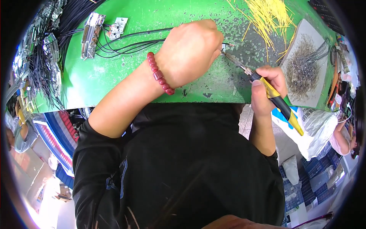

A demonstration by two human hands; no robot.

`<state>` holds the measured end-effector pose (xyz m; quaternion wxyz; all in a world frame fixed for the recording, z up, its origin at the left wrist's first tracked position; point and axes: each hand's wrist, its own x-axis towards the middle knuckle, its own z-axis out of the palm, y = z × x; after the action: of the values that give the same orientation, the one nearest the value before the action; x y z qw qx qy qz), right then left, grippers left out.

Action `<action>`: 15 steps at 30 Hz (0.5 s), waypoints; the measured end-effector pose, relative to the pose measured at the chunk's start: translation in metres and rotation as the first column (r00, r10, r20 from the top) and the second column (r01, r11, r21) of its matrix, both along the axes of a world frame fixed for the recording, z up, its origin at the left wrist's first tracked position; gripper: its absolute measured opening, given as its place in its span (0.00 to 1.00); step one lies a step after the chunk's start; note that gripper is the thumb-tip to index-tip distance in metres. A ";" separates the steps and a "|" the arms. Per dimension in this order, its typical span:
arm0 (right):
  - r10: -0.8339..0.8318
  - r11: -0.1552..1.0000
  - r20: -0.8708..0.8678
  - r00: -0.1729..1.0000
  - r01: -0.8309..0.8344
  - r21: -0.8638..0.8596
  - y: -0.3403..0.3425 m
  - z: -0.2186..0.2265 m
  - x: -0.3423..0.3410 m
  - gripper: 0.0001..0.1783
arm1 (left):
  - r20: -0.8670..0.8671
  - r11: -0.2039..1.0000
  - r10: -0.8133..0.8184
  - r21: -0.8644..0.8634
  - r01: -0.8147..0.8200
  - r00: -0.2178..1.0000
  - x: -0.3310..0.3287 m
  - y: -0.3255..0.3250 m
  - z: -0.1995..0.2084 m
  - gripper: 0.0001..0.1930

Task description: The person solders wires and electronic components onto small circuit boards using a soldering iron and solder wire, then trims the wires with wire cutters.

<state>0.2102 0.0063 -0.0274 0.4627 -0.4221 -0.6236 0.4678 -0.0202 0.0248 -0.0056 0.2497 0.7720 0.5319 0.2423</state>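
Observation:
My right hand (268, 89) is closed around a yellow and black soldering iron (271, 91), holding it slantwise like a pen. Its thin metal tip reaches up and left to the fingers of my left hand (192, 51). That hand is curled palm-down over black wires (143, 44), its fingertips hidden beneath it. A bare-ended wire pokes out past the knuckles, next to a small white piece (223, 46). The wires trail left to a silvery metal part (93, 36) and a small white circuit board (119, 28).
Yellow wires (270, 19) lie loose at the far right of the worn green table (126, 76). A grey sheet (305, 28) beside my right hand bears a heap of dark bits. Bundled black wires with metal parts (49, 53) crowd the left edge. Other people sit at both sides.

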 end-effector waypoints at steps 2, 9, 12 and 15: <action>-0.027 1.000 -0.024 0.999 0.027 0.012 0.000 -0.003 -0.001 0.14 | -0.001 1.000 0.001 0.007 -0.001 1.000 0.000 0.000 0.000 0.05; -0.040 0.998 -0.132 0.991 0.045 0.037 -0.002 -0.006 -0.001 0.17 | 0.008 1.000 -0.001 0.005 0.001 1.000 0.000 0.000 -0.001 0.05; -0.044 0.998 -0.127 0.991 0.049 0.036 -0.002 -0.007 0.000 0.16 | 0.000 1.000 0.003 -0.001 -0.003 1.000 0.000 0.000 -0.001 0.05; -0.048 0.998 -0.110 0.993 0.053 0.044 -0.001 -0.007 0.002 0.16 | -0.003 1.000 0.002 0.004 -0.002 1.000 0.000 0.000 -0.001 0.05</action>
<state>0.2122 0.0055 -0.0343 0.5176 -0.4004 -0.5974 0.4635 -0.0201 0.0251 -0.0065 0.2469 0.7723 0.5327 0.2427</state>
